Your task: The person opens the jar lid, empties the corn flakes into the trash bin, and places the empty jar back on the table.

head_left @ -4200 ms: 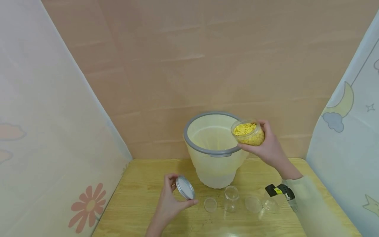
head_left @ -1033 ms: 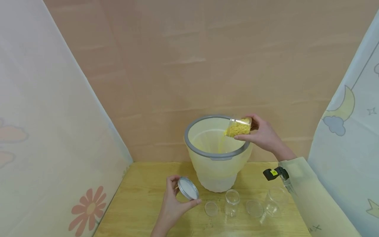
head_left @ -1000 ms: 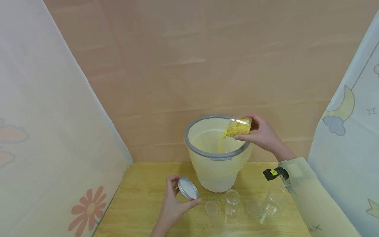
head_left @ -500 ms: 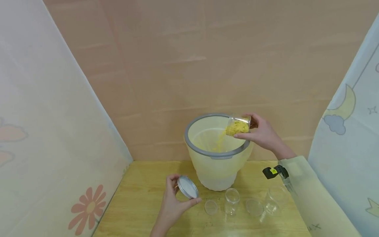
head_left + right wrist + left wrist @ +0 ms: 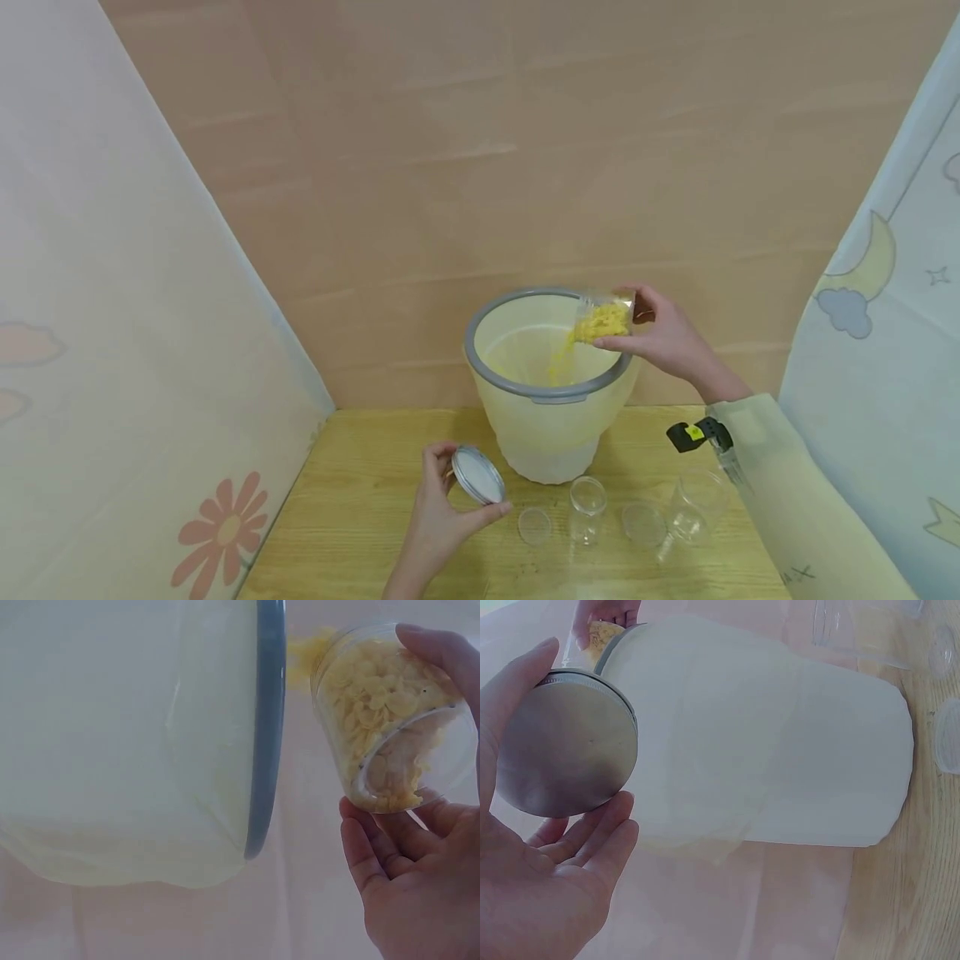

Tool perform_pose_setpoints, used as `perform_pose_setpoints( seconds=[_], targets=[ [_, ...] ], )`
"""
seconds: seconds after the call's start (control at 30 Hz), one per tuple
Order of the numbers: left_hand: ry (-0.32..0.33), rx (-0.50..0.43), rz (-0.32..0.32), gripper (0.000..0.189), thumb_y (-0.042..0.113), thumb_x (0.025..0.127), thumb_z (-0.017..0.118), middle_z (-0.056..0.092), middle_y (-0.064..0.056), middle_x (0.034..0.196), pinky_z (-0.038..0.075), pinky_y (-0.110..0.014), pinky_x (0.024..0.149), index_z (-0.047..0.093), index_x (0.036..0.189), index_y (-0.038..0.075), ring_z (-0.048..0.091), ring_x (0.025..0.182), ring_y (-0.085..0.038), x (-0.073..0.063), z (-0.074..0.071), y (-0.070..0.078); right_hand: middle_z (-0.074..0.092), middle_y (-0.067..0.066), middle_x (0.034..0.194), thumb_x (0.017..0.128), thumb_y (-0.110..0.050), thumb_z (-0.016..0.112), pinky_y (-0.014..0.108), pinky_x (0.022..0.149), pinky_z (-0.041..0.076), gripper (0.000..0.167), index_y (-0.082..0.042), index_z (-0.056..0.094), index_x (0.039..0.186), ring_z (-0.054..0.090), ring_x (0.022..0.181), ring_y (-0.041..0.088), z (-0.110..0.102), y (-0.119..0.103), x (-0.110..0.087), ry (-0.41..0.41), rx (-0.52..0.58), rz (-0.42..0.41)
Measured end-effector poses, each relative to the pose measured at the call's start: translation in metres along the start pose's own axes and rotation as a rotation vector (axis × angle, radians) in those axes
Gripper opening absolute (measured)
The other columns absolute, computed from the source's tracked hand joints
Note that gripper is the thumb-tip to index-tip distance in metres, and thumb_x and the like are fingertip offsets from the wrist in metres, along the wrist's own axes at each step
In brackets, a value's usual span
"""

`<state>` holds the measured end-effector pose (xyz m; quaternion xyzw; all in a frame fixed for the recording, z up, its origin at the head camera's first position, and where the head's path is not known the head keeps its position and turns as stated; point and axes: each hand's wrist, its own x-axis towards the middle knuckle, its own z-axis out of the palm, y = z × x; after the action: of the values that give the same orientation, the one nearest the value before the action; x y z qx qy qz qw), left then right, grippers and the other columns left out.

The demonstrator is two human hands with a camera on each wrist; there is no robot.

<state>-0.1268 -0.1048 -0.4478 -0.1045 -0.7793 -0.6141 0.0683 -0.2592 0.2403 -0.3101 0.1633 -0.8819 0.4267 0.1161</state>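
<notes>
My right hand [image 5: 671, 340] grips a clear plastic jar [image 5: 390, 712] of small yellow pieces, some of them flower-shaped. The jar lies tipped on its side over the right rim of a whitish bucket [image 5: 551, 433] with a grey rim and liner. Yellow pieces [image 5: 561, 362] fall from its mouth into the bucket. My left hand [image 5: 438, 521] holds a round silver metal lid [image 5: 568, 746] by its edge, between thumb and fingers, low in front of the bucket. The lid's pale underside faces up in the head view.
On the wooden table [image 5: 360, 475] in front of the bucket stand a clear narrow jar [image 5: 587, 510] and a wider clear jar [image 5: 696, 507]. Two clear round lids lie flat, a small lid [image 5: 535, 527] and a larger lid [image 5: 643, 524]. Patterned cloth hangs at both sides.
Over the last seconds the right hand has moved left and tipped the jar over the bucket. Its contents have gone down while pieces keep falling. The left hand has barely moved.
</notes>
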Motion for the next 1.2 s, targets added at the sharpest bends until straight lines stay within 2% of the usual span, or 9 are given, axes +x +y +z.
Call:
perform_pose_setpoints(
  seconds=[0.2,0.37,0.57,0.77,1.0,1.2],
  targets=[
    [0.008,0.002,-0.010,0.093,0.029,0.069,0.097,0.049,-0.010,0.137,0.032,-0.047,0.114,0.035,0.136,0.008,0.048,0.131,-0.030,0.001,0.000,0.000,0.058,0.014,0.112,0.081,-0.032,0.088,0.034,0.077,0.050,0.079,-0.005,0.048,0.144,0.056,0.102,0.031,0.000,0.000,0.002,0.012,-0.001,-0.004],
    [0.009,0.004,-0.017,0.094,0.030,0.069,0.097,0.049,-0.010,0.137,0.032,-0.047,0.114,0.035,0.136,0.008,0.048,0.133,-0.030,0.001,-0.001,0.001,0.056,0.015,0.112,0.082,-0.032,0.088,0.040,0.079,0.049,0.080,-0.005,0.047,0.145,0.055,0.103,0.033,0.000,-0.003,0.001,0.007,0.001,0.000],
    [0.013,0.007,-0.021,0.093,0.028,0.069,0.097,0.048,-0.013,0.139,0.031,-0.049,0.114,0.035,0.136,0.010,0.046,0.135,-0.035,-0.001,-0.002,0.000,0.057,0.014,0.113,0.081,-0.034,0.088,0.042,0.080,0.048,0.081,-0.005,0.047,0.145,0.054,0.103,0.032,0.000,-0.004,0.001,0.005,0.000,0.005],
    [0.016,0.009,-0.017,0.094,0.030,0.069,0.097,0.048,-0.013,0.139,0.032,-0.050,0.113,0.035,0.136,0.011,0.046,0.134,-0.036,-0.001,-0.003,0.001,0.055,0.015,0.121,0.081,-0.034,0.088,0.042,0.080,0.050,0.083,-0.007,0.046,0.146,0.054,0.106,0.033,-0.002,-0.007,0.001,-0.009,0.005,0.009],
    [0.018,0.007,-0.020,0.094,0.032,0.069,0.097,0.047,-0.013,0.138,0.032,-0.050,0.113,0.035,0.136,0.011,0.046,0.134,-0.036,-0.001,-0.004,0.000,0.054,0.015,0.128,0.079,-0.035,0.090,0.041,0.081,0.049,0.093,-0.010,0.040,0.153,0.053,0.108,0.033,-0.002,-0.012,0.004,-0.015,0.029,0.015],
    [0.013,0.005,-0.011,0.093,0.031,0.069,0.097,0.048,-0.012,0.137,0.032,-0.049,0.114,0.035,0.135,0.011,0.048,0.132,-0.034,-0.001,-0.004,-0.001,0.052,0.015,0.130,0.077,-0.032,0.092,0.043,0.084,0.045,0.093,-0.007,0.040,0.150,0.051,0.109,0.033,-0.001,-0.014,0.006,0.007,0.039,-0.004]
  ],
)
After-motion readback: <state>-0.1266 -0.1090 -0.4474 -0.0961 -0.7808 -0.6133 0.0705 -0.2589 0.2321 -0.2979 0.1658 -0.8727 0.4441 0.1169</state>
